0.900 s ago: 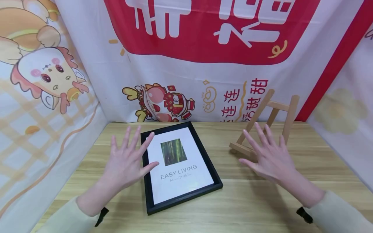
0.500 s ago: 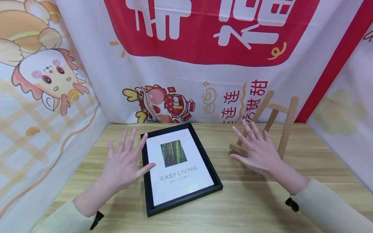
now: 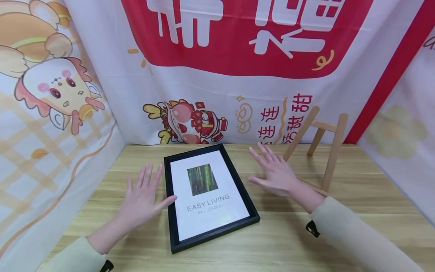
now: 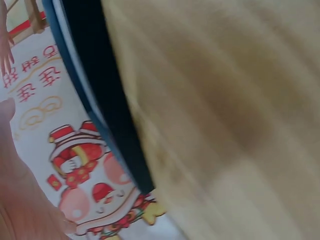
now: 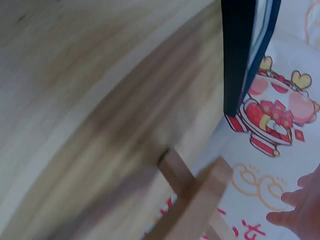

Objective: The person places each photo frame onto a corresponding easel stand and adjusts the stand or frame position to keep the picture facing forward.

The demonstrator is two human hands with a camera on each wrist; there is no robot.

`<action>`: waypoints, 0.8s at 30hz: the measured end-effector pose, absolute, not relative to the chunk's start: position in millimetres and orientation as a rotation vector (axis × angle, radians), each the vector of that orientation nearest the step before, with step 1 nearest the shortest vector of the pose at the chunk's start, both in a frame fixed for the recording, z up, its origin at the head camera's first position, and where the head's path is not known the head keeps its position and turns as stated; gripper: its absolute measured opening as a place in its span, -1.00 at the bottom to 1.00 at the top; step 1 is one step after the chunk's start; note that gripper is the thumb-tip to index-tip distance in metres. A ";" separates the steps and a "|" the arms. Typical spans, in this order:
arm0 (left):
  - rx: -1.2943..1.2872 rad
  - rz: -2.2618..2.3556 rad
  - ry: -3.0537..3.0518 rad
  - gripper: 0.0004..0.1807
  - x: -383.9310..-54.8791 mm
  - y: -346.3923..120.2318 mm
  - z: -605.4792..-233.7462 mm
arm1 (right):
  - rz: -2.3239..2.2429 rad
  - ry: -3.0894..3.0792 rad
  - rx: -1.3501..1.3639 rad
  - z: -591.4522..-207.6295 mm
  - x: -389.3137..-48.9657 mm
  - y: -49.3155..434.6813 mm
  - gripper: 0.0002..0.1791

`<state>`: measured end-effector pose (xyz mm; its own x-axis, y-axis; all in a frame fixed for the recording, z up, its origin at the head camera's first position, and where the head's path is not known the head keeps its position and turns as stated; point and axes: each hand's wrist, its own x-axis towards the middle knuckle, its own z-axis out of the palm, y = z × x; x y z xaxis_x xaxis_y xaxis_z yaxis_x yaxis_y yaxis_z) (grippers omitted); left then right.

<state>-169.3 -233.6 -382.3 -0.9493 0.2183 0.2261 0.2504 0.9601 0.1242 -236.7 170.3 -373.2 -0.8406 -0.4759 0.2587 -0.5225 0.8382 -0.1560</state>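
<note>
A black picture frame (image 3: 253, 211) lies flat on the table, its white sheet printed with a small green forest picture and "EASY LIVING". My left hand (image 3: 142, 198) is by the frame's left side, fingers spread; in the head view the thumb tip overlaps the frame edge, and I cannot tell whether it touches. To the right of the frame my right hand (image 3: 275, 173) hovers with fingers extended, holding nothing. Behind that hand stands a small wooden easel (image 3: 333, 151), its lower front bar partly hidden by the hand and forearm. The right wrist view shows the easel (image 5: 192, 205) close up.
The wood-grain table (image 3: 299, 241) ends at a white cloth backdrop (image 3: 129, 94) with red and cartoon prints. More printed cloth (image 3: 98, 170) hangs along the left side, and a further cloth (image 3: 394, 113) closes off the right.
My right hand has moved left, from in front of the easel towards the picture frame. My left hand has shifted slightly down and left. Frame and easel have stayed put.
</note>
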 end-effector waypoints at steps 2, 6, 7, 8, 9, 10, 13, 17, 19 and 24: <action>-0.329 -0.277 -2.922 0.13 -169.8 -235.7 -387.7 | 0.380 -2.833 0.793 -377.9 -240.3 163.5 0.01; -0.297 -0.417 -2.973 0.14 -171.5 -238.5 -397.8 | 0.520 -2.894 0.844 -387.5 -247.4 151.7 0.03; -0.289 -0.463 -2.986 0.15 -172.0 -239.3 -400.7 | 0.562 -2.910 0.855 -390.0 -249.2 149.1 0.05; -0.285 -0.502 -2.996 0.17 -172.5 -239.9 -403.5 | 0.603 -2.930 0.864 -392.5 -251.2 146.6 0.05; -0.279 -0.545 -3.003 0.18 -173.1 -240.6 -406.3 | 0.665 -2.949 0.871 -394.6 -253.2 144.2 0.06; -0.273 -0.584 -3.010 0.19 -173.8 -241.5 -409.5 | 0.730 -2.967 0.877 -396.8 -255.3 142.0 0.07; -0.255 -0.715 -3.014 0.22 -175.8 -244.1 -417.4 | 0.880 -3.018 0.876 -402.6 -261.9 136.3 0.08; -0.221 -0.862 -3.025 0.25 -178.2 -247.2 -425.6 | 0.955 -3.072 0.875 -408.6 -270.1 130.6 0.09; -0.200 -0.904 -3.037 0.26 -179.0 -248.5 -429.0 | 0.969 -3.105 0.865 -410.5 -273.0 128.5 0.10; -0.173 -0.893 -3.065 0.23 -180.4 -249.1 -435.4 | 1.025 -3.170 0.812 -414.9 -277.4 126.6 0.10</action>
<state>-180.4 -249.1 -435.4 -0.9926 0.1193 -0.0234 0.0881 0.8383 0.5380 -277.4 126.6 -414.9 -0.8492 -0.5135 -0.1232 -0.3441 0.7150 -0.6086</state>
